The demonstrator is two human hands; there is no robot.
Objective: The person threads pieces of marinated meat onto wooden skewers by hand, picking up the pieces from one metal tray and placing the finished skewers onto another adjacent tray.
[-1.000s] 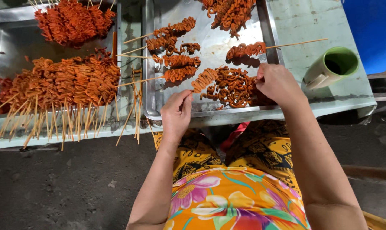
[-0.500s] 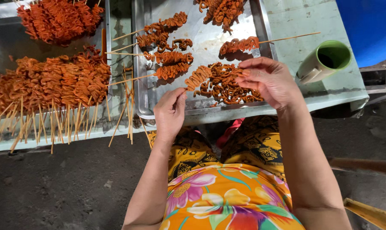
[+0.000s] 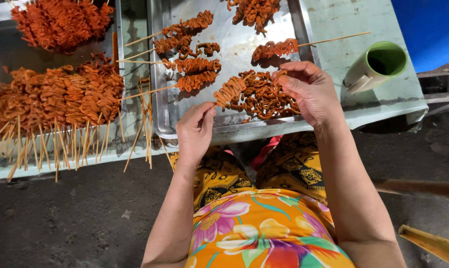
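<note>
**Skewering in progress, one stick half loaded**

The left hand (image 3: 194, 130) pinches the bare end of a skewer (image 3: 228, 92), thumb and fingers closed tight on the stick. The meat already threaded on it sits up near the tip, angled over the front of the steel tray (image 3: 244, 39). The right hand (image 3: 308, 89) hovers at the loose pile (image 3: 266, 97) of orange-red marinated strips, fingers curled together on a piece at the pile's top edge. Can't tell exactly how much it has grabbed.

So the step looks like mid-threading: stick steady in one hand, next strip being picked in the other. The next move would call for bringing that strip to the point and pushing it on without jabbing a fingertip, judging by how close the two hands work.

Around them: finished skewers (image 3: 187, 64) lie further back in the same tray, and one more (image 3: 279, 48) pokes out over the right rim. A second tray to the left holds a big stack (image 3: 60, 99), with bare sticks (image 3: 145, 114) in the gap between trays. A green mug (image 3: 378, 64) stands on the table (image 3: 353, 25) just right of the tray, near the working elbow but not really blocking anything.
</note>
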